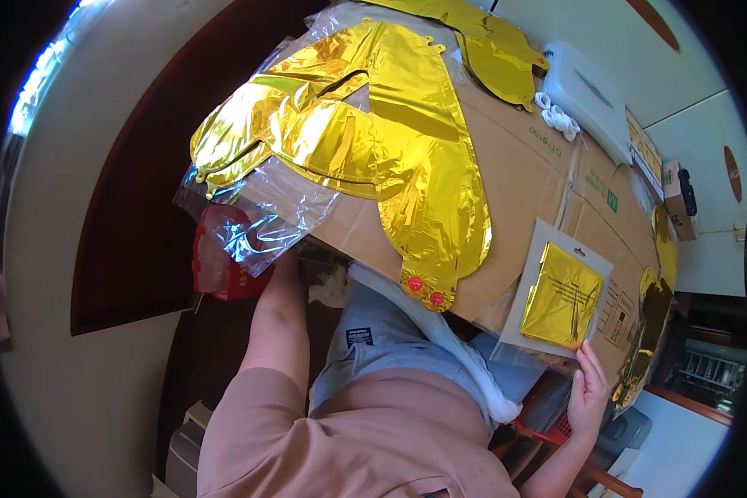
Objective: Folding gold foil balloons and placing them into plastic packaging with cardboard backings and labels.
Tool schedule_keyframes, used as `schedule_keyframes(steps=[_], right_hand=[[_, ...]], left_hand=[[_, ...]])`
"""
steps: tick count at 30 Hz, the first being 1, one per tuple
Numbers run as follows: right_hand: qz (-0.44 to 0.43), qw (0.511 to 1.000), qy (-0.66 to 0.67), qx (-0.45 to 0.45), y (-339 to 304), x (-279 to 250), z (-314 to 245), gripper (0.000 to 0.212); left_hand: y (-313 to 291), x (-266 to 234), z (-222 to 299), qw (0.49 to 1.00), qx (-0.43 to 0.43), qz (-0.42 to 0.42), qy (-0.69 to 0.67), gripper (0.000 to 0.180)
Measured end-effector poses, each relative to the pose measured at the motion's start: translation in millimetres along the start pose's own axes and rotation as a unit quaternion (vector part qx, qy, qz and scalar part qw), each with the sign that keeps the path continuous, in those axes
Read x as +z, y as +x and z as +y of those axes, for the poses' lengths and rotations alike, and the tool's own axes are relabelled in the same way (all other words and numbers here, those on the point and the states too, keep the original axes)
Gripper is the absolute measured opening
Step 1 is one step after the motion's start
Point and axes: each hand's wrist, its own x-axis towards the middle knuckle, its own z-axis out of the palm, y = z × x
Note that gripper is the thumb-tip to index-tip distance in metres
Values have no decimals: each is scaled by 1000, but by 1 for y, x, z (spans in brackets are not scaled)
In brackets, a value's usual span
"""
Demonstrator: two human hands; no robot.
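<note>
My right hand [588, 390] lies at the near corner of a flat package [519, 309]. Its fingers are stretched out, their tips touching that corner, with the thumb apart. Inside the package a folded gold foil balloon [563, 295] shows. On the left, my left forearm [275, 332] reaches past the table edge towards a red plastic basket [216, 257]. Clear plastic film [286, 203] hangs over that spot and hides the fingers of my left hand. A large flat gold foil balloon [423, 158] is spread above, its tabbed end with two red dots hanging near the table's front edge.
Cardboard [506, 174] covers the table. Another gold foil balloon [494, 54] lies at the back, near white ribbon rolls [556, 116] and a white plastic box [585, 95]. More gold foil [651, 332] sits at the right edge. A dark red chair back [133, 183] stands at left.
</note>
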Motion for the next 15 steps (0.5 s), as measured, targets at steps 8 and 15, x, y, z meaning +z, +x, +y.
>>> schedule_keyframes(steps=[8,15], right_hand=[[-5,1000,0,-5,4,-2,-1,34],[-2,1000,9,-16,4,-3,0,34]], left_hand=[[-10,15,-5,999,39,-25,-12,40],[-14,-10,-29,998,26,51,-25,43]])
